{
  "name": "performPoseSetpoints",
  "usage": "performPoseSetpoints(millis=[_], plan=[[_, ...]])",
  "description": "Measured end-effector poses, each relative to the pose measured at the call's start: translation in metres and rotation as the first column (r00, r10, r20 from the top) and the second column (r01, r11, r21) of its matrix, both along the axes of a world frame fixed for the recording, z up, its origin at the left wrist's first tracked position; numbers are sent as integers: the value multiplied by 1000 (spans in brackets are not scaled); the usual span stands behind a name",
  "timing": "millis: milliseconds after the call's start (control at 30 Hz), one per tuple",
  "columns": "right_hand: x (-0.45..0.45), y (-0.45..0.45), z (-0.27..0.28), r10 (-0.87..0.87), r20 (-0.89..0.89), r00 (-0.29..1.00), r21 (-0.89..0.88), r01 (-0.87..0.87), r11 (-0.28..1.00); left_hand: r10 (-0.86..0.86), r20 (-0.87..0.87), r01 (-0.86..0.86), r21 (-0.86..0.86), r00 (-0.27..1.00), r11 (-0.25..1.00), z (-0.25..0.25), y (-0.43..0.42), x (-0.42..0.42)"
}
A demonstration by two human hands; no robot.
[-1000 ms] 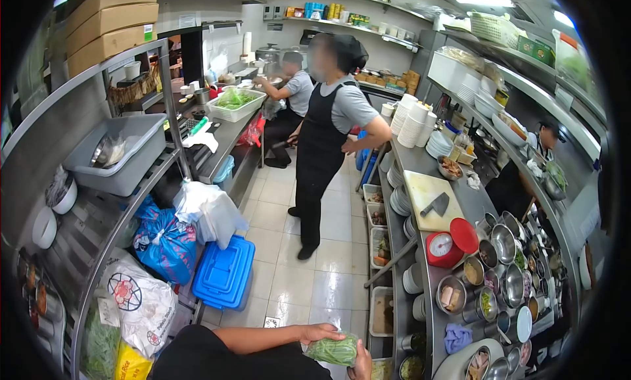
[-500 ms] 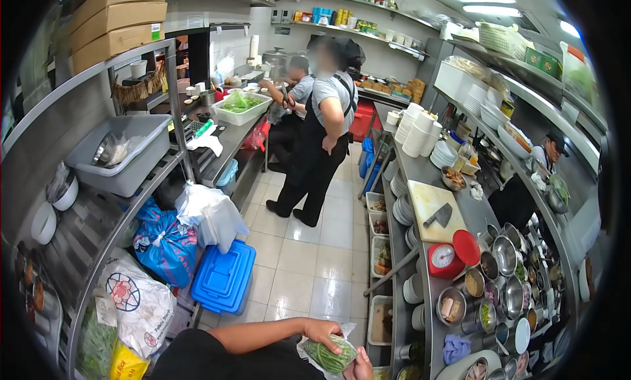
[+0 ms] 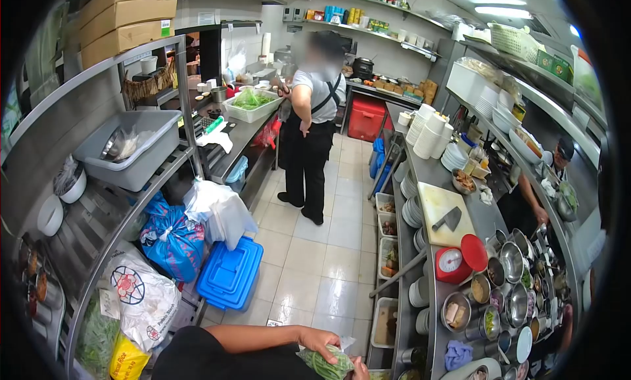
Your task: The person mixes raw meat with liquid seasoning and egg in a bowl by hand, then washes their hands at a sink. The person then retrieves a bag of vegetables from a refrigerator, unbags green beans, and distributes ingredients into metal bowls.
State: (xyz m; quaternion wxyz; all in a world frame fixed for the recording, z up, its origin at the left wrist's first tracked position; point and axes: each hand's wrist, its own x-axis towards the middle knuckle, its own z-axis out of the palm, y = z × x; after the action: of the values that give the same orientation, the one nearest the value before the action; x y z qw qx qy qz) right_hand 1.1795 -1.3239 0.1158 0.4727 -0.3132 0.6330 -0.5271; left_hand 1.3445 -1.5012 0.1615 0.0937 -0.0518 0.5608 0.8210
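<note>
At the bottom centre, my left hand is closed over the top of a clear plastic bag of green beans. My right hand pinches the bag's right edge, partly cut off by the frame's lower border. The loose plastic of the bag stands up between the two hands. Both hands are low in front of my body, above the tiled floor.
A person stands in the aisle, another behind the right shelf. On the left are a blue lidded box, bags and a rack. The right counter holds a cleaver on a cutting board, a red scale and metal bowls.
The standing person has turned away and moved back along the aisle, now hiding the seated person. My hands have tilted and shifted the bag slightly lower and kept hold of it.
</note>
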Motion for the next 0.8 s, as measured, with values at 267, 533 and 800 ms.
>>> performPoseSetpoints(millis=[267,533,800], plan=[[-8,2,-22,74,172,982,58,-85,995,115,-80,-112,47,990,993,-9,10,-7],[0,-9,9,-120,321,940,160,71,985,68,-2,-68,-145,998,987,5,7,-10],[-3,-14,42,-272,593,758,147,230,962,90,-43,-96,-168,995,981,16,6,-18]])
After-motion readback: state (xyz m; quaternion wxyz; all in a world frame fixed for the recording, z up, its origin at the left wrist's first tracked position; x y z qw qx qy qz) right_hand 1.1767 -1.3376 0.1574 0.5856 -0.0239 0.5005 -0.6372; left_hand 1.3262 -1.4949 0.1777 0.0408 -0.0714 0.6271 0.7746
